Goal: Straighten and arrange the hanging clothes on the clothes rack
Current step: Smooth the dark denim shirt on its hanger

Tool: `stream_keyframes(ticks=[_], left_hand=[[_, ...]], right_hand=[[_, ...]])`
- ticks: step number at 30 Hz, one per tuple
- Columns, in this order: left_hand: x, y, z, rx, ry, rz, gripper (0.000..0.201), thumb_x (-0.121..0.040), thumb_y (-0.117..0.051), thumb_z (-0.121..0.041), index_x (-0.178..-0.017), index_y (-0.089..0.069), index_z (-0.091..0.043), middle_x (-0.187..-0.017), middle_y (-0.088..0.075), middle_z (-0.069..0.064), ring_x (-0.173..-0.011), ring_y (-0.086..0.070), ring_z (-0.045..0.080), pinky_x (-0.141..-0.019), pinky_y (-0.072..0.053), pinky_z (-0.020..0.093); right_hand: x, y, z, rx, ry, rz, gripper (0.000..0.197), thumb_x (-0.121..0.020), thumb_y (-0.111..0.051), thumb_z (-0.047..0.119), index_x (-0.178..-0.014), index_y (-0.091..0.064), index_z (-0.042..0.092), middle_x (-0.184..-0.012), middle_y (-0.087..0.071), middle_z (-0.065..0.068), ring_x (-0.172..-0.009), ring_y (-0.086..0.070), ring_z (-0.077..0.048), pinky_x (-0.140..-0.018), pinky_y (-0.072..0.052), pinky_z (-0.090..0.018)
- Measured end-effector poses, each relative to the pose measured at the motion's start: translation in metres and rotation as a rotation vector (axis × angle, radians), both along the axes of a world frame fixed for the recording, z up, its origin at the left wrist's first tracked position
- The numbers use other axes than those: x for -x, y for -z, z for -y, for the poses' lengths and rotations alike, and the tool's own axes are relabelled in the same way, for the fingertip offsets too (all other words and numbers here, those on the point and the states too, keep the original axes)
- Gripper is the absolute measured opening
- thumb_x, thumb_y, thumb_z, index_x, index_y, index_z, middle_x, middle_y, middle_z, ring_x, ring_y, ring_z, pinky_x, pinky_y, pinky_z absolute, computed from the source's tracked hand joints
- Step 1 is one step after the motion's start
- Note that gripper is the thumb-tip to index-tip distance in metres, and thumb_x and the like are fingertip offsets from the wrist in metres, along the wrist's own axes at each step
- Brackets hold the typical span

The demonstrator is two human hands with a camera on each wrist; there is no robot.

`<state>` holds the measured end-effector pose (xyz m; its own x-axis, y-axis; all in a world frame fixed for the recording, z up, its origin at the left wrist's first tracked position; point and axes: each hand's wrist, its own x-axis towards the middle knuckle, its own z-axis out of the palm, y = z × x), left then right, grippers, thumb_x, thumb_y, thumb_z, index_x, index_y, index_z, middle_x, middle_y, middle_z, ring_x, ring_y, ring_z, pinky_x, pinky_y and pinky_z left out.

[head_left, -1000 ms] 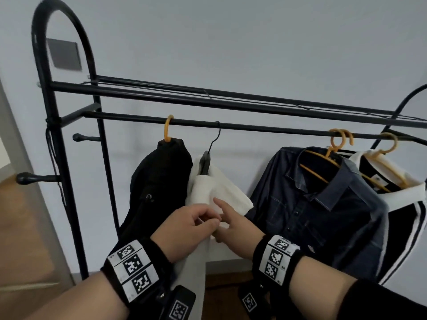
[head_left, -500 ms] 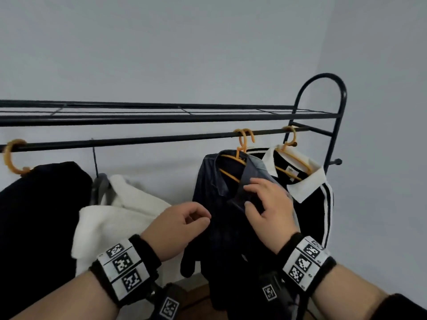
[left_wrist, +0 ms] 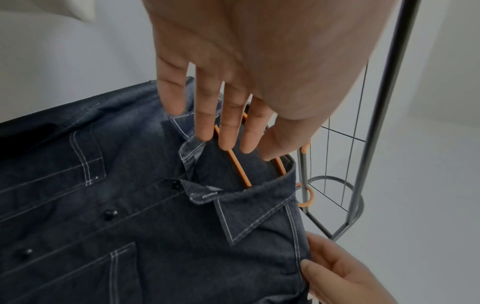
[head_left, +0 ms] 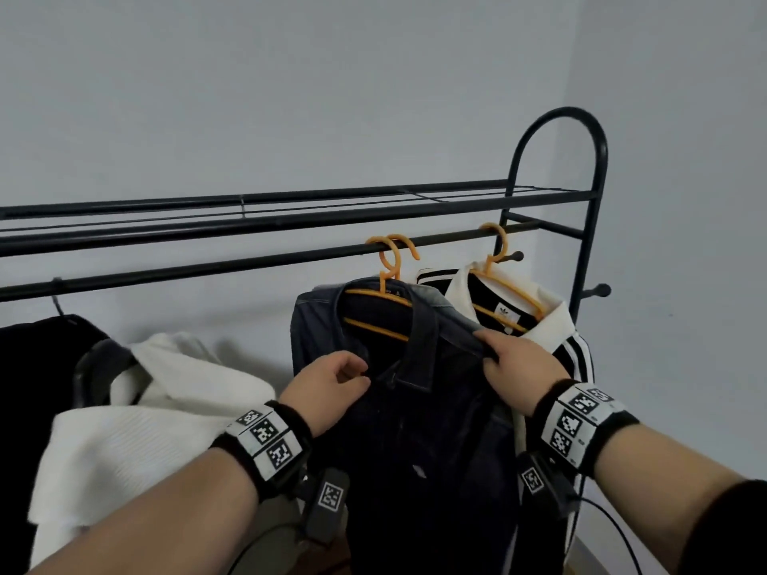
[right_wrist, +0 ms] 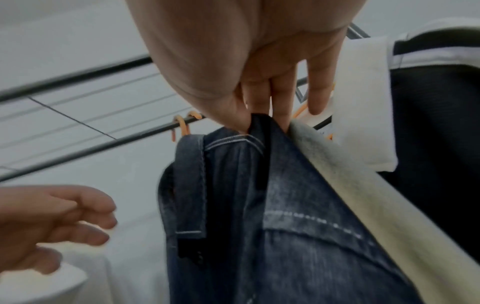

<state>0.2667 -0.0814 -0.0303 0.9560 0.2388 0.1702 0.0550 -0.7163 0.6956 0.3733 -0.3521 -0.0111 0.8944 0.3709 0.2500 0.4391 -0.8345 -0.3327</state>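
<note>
A dark denim shirt hangs on an orange hanger from the black rail. My right hand pinches the shirt's right shoulder edge between thumb and fingers, as the right wrist view shows: the right hand has a fold of denim shirt in its tips. My left hand hovers at the collar's left side. In the left wrist view the left hand has nearly straight fingers just over the collar flap of the denim shirt, holding nothing.
Right of the denim shirt hangs a black polo with a white collar on another orange hanger, close to the rack's end arch. A white knit garment and a black garment hang to the left. A wall stands behind.
Both hands left the white knit garment and moved right to the denim shirt. The right hand shifted from the collar to the shoulder edge and pinched it. The view swung right.
</note>
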Motion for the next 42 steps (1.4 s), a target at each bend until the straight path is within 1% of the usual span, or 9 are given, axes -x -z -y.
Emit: stream_keyframes(ticks=[5,8,13,15,17,22,30,36,42], left_hand=[[-0.023,-0.017,-0.035,-0.072,-0.084,0.069,0.041,-0.087,-0.064,-0.026,-0.128,-0.059,-0.025,-0.132,-0.056,0.0,-0.121,-0.056,0.019,-0.109,-0.042,0.036],[-0.036,-0.033,-0.06,-0.114,-0.118,0.107,0.054,-0.084,-0.059,-0.015,-0.137,-0.053,-0.021,-0.141,-0.053,0.007,-0.13,-0.05,0.026,-0.113,-0.038,0.04],[-0.062,-0.048,-0.104,-0.211,-0.159,0.021,0.067,-0.083,-0.053,-0.006,-0.148,-0.042,-0.02,-0.152,-0.044,0.009,-0.14,-0.04,0.028,-0.117,-0.03,0.036],[-0.071,-0.046,-0.121,-0.242,-0.13,-0.023,0.061,-0.084,-0.053,-0.007,-0.143,-0.048,-0.021,-0.147,-0.051,0.01,-0.134,-0.048,0.029,-0.113,-0.037,0.037],[-0.076,-0.041,-0.136,-0.271,-0.084,-0.039,0.045,-0.087,-0.056,-0.01,-0.13,-0.06,-0.021,-0.131,-0.064,0.011,-0.117,-0.059,0.029,-0.1,-0.047,0.035],[-0.077,-0.026,-0.162,-0.355,-0.052,-0.082,0.021,-0.091,-0.064,-0.022,-0.108,-0.07,-0.013,-0.108,-0.071,0.012,-0.104,-0.063,0.031,-0.082,-0.042,0.031],[-0.071,-0.024,-0.167,-0.378,0.014,-0.102,0.023,-0.093,-0.063,-0.027,-0.109,-0.068,-0.011,-0.105,-0.068,0.009,-0.103,-0.063,0.03,-0.079,-0.039,0.03],[-0.062,-0.019,-0.168,-0.364,-0.02,-0.057,0.021,-0.095,-0.059,-0.024,-0.111,-0.068,-0.014,-0.106,-0.07,0.009,-0.102,-0.063,0.03,-0.077,-0.038,0.03],[-0.044,-0.012,-0.182,-0.317,-0.11,-0.14,0.022,-0.095,-0.056,-0.015,-0.114,-0.066,-0.012,-0.114,-0.07,0.014,-0.106,-0.062,0.032,-0.085,-0.042,0.032]], right_hand=[[-0.03,0.0,-0.011,0.079,0.012,-0.047,0.029,-0.097,-0.046,0.033,-0.123,-0.058,0.03,-0.119,-0.068,-0.003,-0.11,-0.062,-0.028,-0.091,-0.051,-0.04],[-0.045,0.003,-0.013,-0.013,0.035,-0.092,0.023,-0.099,-0.049,0.025,-0.119,-0.061,0.026,-0.115,-0.068,-0.005,-0.109,-0.062,-0.028,-0.089,-0.047,-0.033],[-0.053,0.018,-0.012,-0.189,0.092,-0.101,0.016,-0.1,-0.053,0.02,-0.112,-0.063,0.024,-0.101,-0.068,-0.005,-0.095,-0.064,-0.029,-0.082,-0.047,-0.034],[-0.054,0.021,-0.016,-0.244,0.115,-0.083,0.016,-0.099,-0.056,0.018,-0.112,-0.064,0.02,-0.098,-0.066,-0.005,-0.096,-0.064,-0.031,-0.084,-0.046,-0.034],[-0.052,0.021,-0.018,-0.268,0.148,-0.085,0.018,-0.099,-0.057,0.019,-0.115,-0.064,0.017,-0.097,-0.065,-0.005,-0.098,-0.064,-0.031,-0.083,-0.044,-0.032],[-0.046,0.021,-0.014,-0.248,0.224,-0.068,0.023,-0.099,-0.055,0.031,-0.118,-0.063,0.022,-0.108,-0.071,-0.009,-0.103,-0.065,-0.031,-0.093,-0.048,-0.037],[-0.036,0.012,-0.007,-0.187,0.224,-0.067,0.015,-0.1,-0.054,0.03,-0.109,-0.064,0.022,-0.1,-0.068,-0.005,-0.101,-0.065,-0.03,-0.085,-0.044,-0.032],[-0.029,0.008,-0.016,-0.248,0.2,-0.063,0.017,-0.1,-0.053,0.029,-0.109,-0.065,0.02,-0.11,-0.069,-0.009,-0.105,-0.063,-0.029,-0.087,-0.041,-0.031],[-0.012,0.004,-0.036,-0.328,-0.037,-0.056,0.013,-0.099,-0.058,0.023,-0.107,-0.066,0.031,-0.107,-0.069,0.01,-0.104,-0.06,-0.011,-0.092,-0.039,-0.025]])
